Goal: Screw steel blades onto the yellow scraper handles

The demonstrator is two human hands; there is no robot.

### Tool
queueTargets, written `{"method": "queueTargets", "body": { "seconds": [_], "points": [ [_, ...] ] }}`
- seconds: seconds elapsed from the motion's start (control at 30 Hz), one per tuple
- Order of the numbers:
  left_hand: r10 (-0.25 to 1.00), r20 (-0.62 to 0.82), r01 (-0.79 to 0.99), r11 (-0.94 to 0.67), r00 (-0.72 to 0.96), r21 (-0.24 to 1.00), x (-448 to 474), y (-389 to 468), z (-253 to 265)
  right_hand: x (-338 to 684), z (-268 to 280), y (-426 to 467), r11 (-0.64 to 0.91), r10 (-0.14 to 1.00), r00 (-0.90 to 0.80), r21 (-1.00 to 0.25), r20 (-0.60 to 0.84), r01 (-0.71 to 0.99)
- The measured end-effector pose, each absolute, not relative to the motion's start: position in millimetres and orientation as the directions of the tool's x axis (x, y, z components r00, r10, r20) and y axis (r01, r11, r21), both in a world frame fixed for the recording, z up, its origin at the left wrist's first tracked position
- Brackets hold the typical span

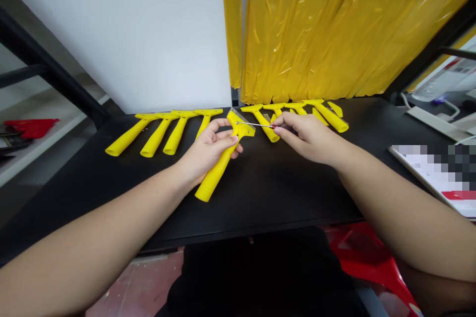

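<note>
My left hand (215,146) is closed around a yellow scraper (217,173), held tilted over the black table with its wide bladed head up and its hollow handle end toward me. In my right hand (303,136) is a thin screwdriver (256,124), pinched near its handle, which the fingers mostly hide. Its metal shaft points left, and the tip meets a screw spot on the scraper's head. Behind my left hand lies a group of similar yellow scrapers (156,136). More yellow scrapers (332,118) lie behind my right hand, partly covered by it.
The black table (260,193) stretches across the view. A white panel (148,34) and yellow plastic sheeting (316,29) rise at its back edge. On the right lies a white board or sheet (427,173), partly pixelated. Below the table is a red stool (364,252).
</note>
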State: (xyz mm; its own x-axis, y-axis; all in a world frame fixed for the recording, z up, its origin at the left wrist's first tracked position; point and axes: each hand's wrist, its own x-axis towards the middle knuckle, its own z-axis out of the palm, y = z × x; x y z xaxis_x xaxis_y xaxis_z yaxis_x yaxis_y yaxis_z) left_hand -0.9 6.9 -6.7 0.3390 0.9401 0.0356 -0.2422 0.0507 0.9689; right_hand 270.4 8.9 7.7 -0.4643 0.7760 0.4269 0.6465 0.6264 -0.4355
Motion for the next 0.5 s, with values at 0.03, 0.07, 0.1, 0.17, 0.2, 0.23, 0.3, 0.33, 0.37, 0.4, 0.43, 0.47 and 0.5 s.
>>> {"method": "queueTargets", "body": {
  "seconds": [0.03,0.07,0.1,0.17,0.2,0.23,0.3,0.33,0.37,0.4,0.43,0.47,0.5],
  "points": [
    [0.941,0.038,-0.242,0.048,0.337,0.969,-1,7,-7,271,8,9,0.625,0.778,-0.464,-0.443,0.423,0.643],
    [0.941,0.039,-0.240,0.046,0.335,0.970,-1,7,-7,271,8,9,0.622,0.781,-0.463,-0.454,0.420,0.638],
    [0.943,0.042,-0.236,0.040,0.331,0.971,-1,7,-7,270,8,8,0.619,0.784,-0.460,-0.467,0.417,0.632],
    [0.946,0.059,-0.221,0.014,0.320,0.975,0,7,-9,269,8,8,0.604,0.797,-0.448,-0.502,0.405,0.619],
    [0.946,0.075,-0.209,-0.008,0.314,0.978,0,7,-9,267,8,7,0.589,0.808,-0.440,-0.527,0.392,0.612],
    [0.947,0.096,-0.195,-0.037,0.305,0.980,0,7,-11,266,8,6,0.568,0.823,-0.431,-0.563,0.370,0.600],
    [0.949,0.144,-0.163,-0.100,0.282,0.982,0,8,-13,263,7,5,0.497,0.861,-0.409,-0.668,0.302,0.553],
    [0.949,0.165,-0.145,-0.130,0.268,0.981,1,8,-14,261,7,5,0.455,0.878,-0.400,-0.723,0.264,0.521],
    [0.949,0.185,-0.129,-0.156,0.254,0.979,1,8,-15,260,6,4,0.420,0.889,-0.392,-0.762,0.236,0.494],
    [0.949,0.201,-0.115,-0.178,0.242,0.977,1,9,-16,259,5,4,0.403,0.895,-0.384,-0.779,0.227,0.480],
    [0.949,0.212,-0.102,-0.193,0.235,0.976,1,9,-16,258,4,4,0.414,0.895,-0.373,-0.772,0.247,0.482],
    [0.948,0.220,-0.091,-0.204,0.231,0.975,1,9,-17,257,4,3,0.450,0.884,-0.363,-0.744,0.294,0.495],
    [0.947,0.224,-0.084,-0.211,0.229,0.974,0,9,-17,257,3,3,0.501,0.863,-0.358,-0.698,0.356,0.512]
  ]
}}
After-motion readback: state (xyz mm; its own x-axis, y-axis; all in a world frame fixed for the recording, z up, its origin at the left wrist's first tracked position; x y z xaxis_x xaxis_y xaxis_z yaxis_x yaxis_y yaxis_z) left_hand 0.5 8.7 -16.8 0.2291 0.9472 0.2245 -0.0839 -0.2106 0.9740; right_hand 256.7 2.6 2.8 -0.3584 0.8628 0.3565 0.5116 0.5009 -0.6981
